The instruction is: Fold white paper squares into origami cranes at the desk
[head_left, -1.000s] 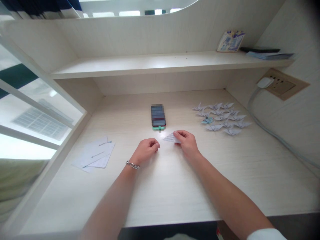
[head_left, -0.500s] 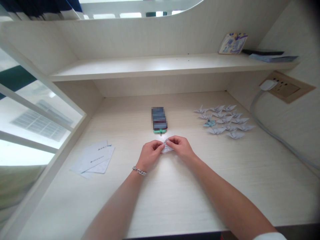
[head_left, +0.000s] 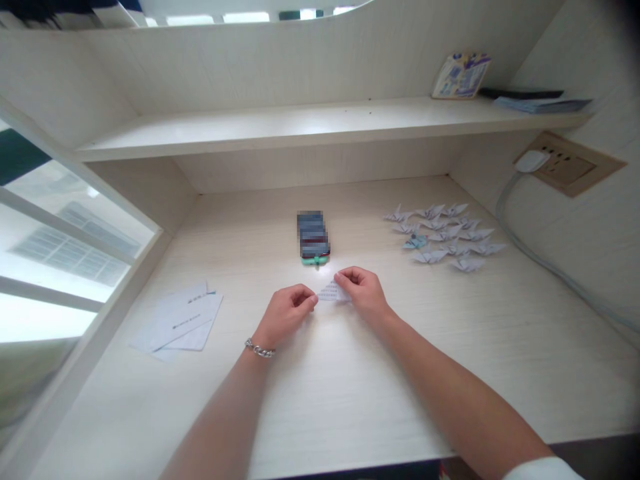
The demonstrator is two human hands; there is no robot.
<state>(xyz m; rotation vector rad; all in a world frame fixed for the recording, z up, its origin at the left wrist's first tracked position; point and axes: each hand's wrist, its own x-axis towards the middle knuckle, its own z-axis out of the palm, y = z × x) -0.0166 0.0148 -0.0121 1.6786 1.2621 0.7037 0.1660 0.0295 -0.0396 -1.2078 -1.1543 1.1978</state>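
Note:
A small piece of folded paper (head_left: 329, 291) with printed lines forms a triangle just above the desk. My right hand (head_left: 365, 290) pinches its right side between thumb and forefinger, hiding part of that edge. At the paper's left corner, the thumb and fingers of my left hand (head_left: 289, 312) are closed in a pinch. Beyond my hands lies a phone (head_left: 313, 233), its screen blurred, with a green edge at the near end. Several white paper cranes (head_left: 445, 233) stand grouped to the right, with a blue one (head_left: 415, 241) among them.
Loose paper sheets (head_left: 187, 320) lie on the desk at the left. A shelf (head_left: 280, 130) spans the back, carrying a small patterned packet (head_left: 461, 75) and flat dark and blue items. On the right wall, a white plug sits in a socket panel (head_left: 570, 163), its cable (head_left: 545, 267) running down along the wall.
My left hand has moved left and slightly down to the paper's corner, so more of the triangle shows. The right hand keeps its pinch. The whole view has shifted slightly.

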